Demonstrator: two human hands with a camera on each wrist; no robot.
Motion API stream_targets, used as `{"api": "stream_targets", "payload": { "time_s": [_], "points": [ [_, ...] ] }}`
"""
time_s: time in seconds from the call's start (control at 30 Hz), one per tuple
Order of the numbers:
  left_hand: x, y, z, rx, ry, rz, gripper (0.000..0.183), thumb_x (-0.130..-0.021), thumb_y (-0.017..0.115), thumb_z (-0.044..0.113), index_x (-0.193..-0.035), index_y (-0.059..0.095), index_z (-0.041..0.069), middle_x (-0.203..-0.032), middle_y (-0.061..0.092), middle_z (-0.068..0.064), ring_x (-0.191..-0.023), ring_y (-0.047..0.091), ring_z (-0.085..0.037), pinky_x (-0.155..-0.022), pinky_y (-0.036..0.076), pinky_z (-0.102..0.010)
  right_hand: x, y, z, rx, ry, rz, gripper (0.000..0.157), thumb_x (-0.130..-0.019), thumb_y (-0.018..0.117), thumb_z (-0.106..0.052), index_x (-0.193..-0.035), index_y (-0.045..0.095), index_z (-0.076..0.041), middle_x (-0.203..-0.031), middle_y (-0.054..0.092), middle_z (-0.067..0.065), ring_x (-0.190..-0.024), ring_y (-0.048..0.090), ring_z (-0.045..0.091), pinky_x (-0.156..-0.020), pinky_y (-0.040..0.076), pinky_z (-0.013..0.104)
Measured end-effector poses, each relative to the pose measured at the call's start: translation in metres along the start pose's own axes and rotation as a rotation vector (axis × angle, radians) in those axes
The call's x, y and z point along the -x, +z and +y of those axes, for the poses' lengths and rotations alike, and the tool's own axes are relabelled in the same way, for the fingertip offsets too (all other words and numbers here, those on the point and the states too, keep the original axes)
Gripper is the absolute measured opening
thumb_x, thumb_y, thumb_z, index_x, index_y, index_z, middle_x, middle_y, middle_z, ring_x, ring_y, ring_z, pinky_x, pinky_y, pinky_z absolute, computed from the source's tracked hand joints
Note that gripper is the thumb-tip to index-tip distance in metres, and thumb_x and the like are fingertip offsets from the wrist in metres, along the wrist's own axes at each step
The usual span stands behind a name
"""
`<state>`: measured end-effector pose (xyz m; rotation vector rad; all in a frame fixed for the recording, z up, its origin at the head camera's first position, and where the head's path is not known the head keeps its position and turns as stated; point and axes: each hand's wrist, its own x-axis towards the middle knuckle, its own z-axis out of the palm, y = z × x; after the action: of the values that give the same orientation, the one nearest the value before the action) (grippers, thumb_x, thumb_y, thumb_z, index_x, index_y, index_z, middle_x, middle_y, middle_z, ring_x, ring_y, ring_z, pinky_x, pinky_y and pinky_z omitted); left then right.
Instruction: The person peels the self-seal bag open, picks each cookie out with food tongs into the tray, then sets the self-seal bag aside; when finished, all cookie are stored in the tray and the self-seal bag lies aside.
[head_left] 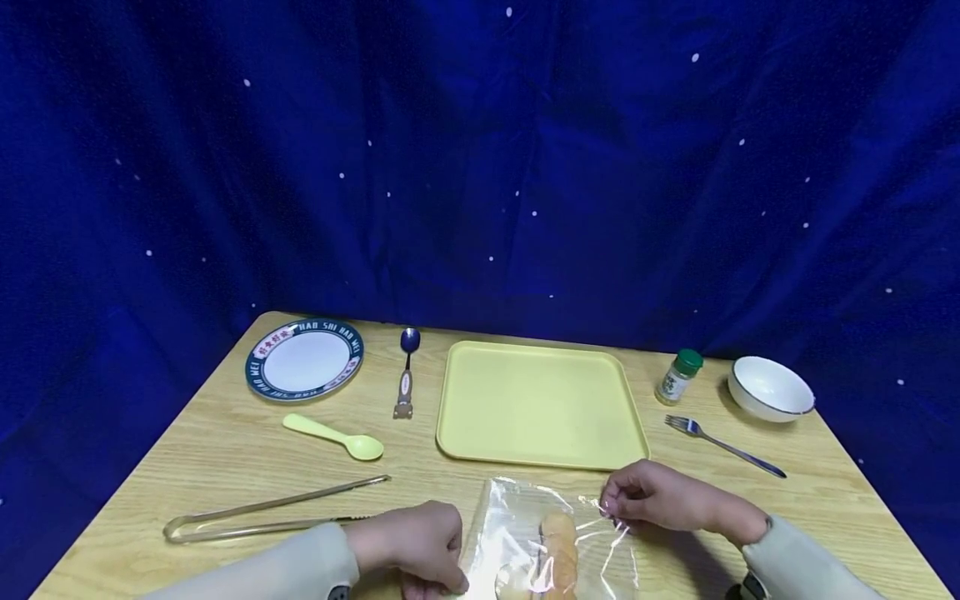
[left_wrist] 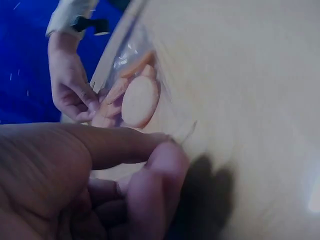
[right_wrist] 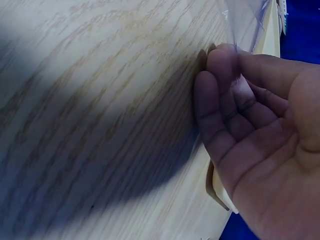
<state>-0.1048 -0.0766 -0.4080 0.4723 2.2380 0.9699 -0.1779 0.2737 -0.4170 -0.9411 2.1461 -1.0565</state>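
A clear plastic bag [head_left: 517,504] lies at the table's near edge, with tan, bread-like pieces [head_left: 558,550] inside. One piece is long and segmented. Another, a pale oval slice [left_wrist: 140,101] with a browner rim, shows in the left wrist view. My left hand [head_left: 420,542] pinches the bag's left edge low down, between thumb and forefinger. At the upper right corner, my right hand [head_left: 667,496] pinches the film; its other fingers curl loosely in the right wrist view. The bag's near end is cut off by the head view.
Behind the bag lies a yellow tray [head_left: 540,408]. Metal tongs [head_left: 247,512], a yellow spoon [head_left: 330,433], a dark-handled spoon [head_left: 406,375] and a blue-rimmed plate [head_left: 303,362] are left. A green-capped shaker [head_left: 678,377], a fork [head_left: 723,444] and a white bowl [head_left: 768,390] are right.
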Motion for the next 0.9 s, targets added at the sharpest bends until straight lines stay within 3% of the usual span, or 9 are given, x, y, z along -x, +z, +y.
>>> {"api": "stream_targets", "payload": {
  "time_s": [0.13, 0.2, 0.23, 0.3, 0.43, 0.57, 0.7, 0.9],
  "points": [
    [-0.003, -0.006, 0.009, -0.348, 0.095, 0.13, 0.045, -0.075, 0.071, 0.011, -0.041, 0.041, 0.015, -0.036, 0.035, 0.01, -0.031, 0.031, 0.001, -0.036, 0.032, -0.016, -0.002, 0.001, -0.001, -0.005, 0.0, 0.006, 0.015, -0.096, 0.054, -0.008, -0.09, 0.064, 0.001, -0.073, 0.059, 0.018, -0.065, 0.049, -0.007, -0.055, 0.044, 0.014],
    [-0.003, -0.005, 0.013, -0.432, 0.141, 0.2, 0.044, -0.075, 0.069, 0.015, -0.044, 0.038, 0.018, -0.04, 0.032, 0.012, -0.036, 0.029, -0.001, -0.038, 0.028, -0.017, -0.002, 0.002, -0.001, -0.012, 0.003, 0.004, 0.016, -0.097, 0.054, -0.009, -0.09, 0.063, 0.001, -0.073, 0.059, 0.018, -0.064, 0.049, -0.006, -0.054, 0.044, 0.014],
    [-0.004, -0.003, 0.014, -0.428, 0.154, 0.22, 0.043, -0.078, 0.068, 0.017, -0.047, 0.038, 0.019, -0.042, 0.031, 0.013, -0.038, 0.028, -0.002, -0.038, 0.027, -0.018, -0.002, 0.002, -0.002, -0.017, 0.007, 0.001, 0.016, -0.097, 0.054, -0.009, -0.09, 0.063, 0.002, -0.073, 0.059, 0.019, -0.064, 0.05, -0.005, -0.054, 0.045, 0.015],
    [-0.005, 0.0, 0.016, -0.371, 0.17, 0.243, 0.042, -0.084, 0.064, 0.02, -0.05, 0.039, 0.02, -0.044, 0.032, 0.014, -0.039, 0.029, -0.001, -0.038, 0.028, -0.018, -0.003, 0.001, -0.002, -0.023, 0.01, 0.0, 0.017, -0.097, 0.054, -0.009, -0.09, 0.063, 0.003, -0.073, 0.058, 0.02, -0.063, 0.05, -0.005, -0.053, 0.045, 0.015],
    [-0.012, 0.003, 0.013, -0.115, 0.14, 0.24, 0.046, -0.092, 0.059, 0.024, -0.05, 0.042, 0.017, -0.038, 0.038, 0.012, -0.032, 0.034, 0.002, -0.037, 0.035, -0.017, -0.004, 0.0, -0.004, -0.049, 0.025, -0.003, 0.019, -0.098, 0.053, -0.01, -0.092, 0.063, 0.005, -0.073, 0.058, 0.019, -0.064, 0.051, -0.004, -0.053, 0.045, 0.017],
    [-0.018, 0.001, 0.007, 0.076, 0.085, 0.234, 0.047, -0.09, 0.062, 0.022, -0.047, 0.047, 0.011, -0.036, 0.048, 0.002, -0.029, 0.045, -0.003, -0.039, 0.048, -0.024, -0.005, 0.001, -0.004, -0.083, 0.043, -0.01, 0.019, -0.098, 0.053, -0.01, -0.093, 0.063, 0.006, -0.076, 0.06, 0.014, -0.067, 0.054, -0.002, -0.055, 0.048, 0.019],
    [-0.021, 0.0, 0.003, 0.231, 0.034, 0.183, 0.039, -0.088, 0.066, 0.017, -0.054, 0.057, 0.0, -0.044, 0.057, -0.003, -0.033, 0.051, -0.005, -0.041, 0.052, -0.028, -0.005, 0.001, -0.004, -0.09, 0.042, -0.01, 0.019, -0.098, 0.053, -0.01, -0.093, 0.063, 0.006, -0.077, 0.06, 0.01, -0.068, 0.054, -0.003, -0.055, 0.048, 0.018],
    [-0.023, 0.004, 0.003, 0.406, 0.011, 0.12, 0.026, -0.089, 0.065, 0.011, -0.068, 0.06, -0.004, -0.053, 0.06, -0.005, -0.038, 0.054, -0.004, -0.043, 0.051, -0.022, -0.006, 0.001, -0.002, -0.095, 0.015, -0.006, 0.02, -0.098, 0.053, -0.01, -0.093, 0.062, 0.007, -0.076, 0.058, 0.022, -0.067, 0.053, -0.004, -0.054, 0.046, 0.017]
  ]
}}
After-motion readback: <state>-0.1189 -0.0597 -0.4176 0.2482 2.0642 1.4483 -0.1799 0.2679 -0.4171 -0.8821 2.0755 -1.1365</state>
